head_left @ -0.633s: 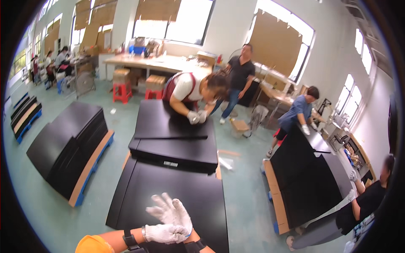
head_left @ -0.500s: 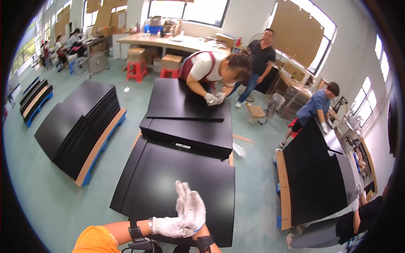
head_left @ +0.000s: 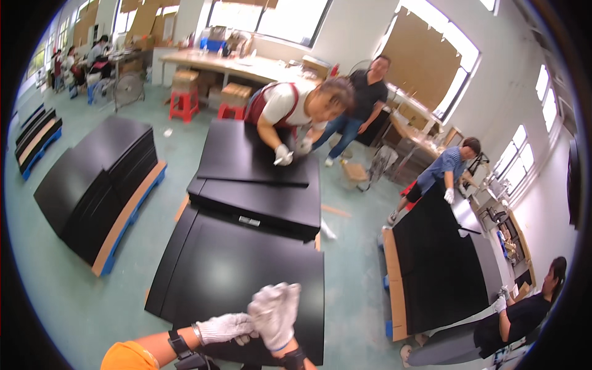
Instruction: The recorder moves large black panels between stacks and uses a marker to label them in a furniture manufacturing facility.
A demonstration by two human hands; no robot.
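Both of my hands wear white knit gloves above a black panel (head_left: 246, 253) at the lower middle. My right hand (head_left: 274, 314) is raised, its fingers stretched upward and lightly bent, holding nothing. My left hand (head_left: 223, 327) comes in from the left with its fingers curled together, close against the lower edge of the right glove. Whether those fingers grip the glove's fabric is hidden. Dark bands wrap both my wrists. Beyond the near panel is a stack of black panels (head_left: 259, 206) with a small white label on its near side.
Across the stack leans a person in an apron (head_left: 287, 111), a white pen-like item in one gloved hand. Panel stacks on pallets stand left (head_left: 92, 179) and right (head_left: 441, 265), with people beside the right one. A workbench (head_left: 228, 65) runs along the back.
My left hand has slid back from around my right wrist to the glove's edge. My right hand has turned and its fingers have bent. The person opposite has moved their hands apart.
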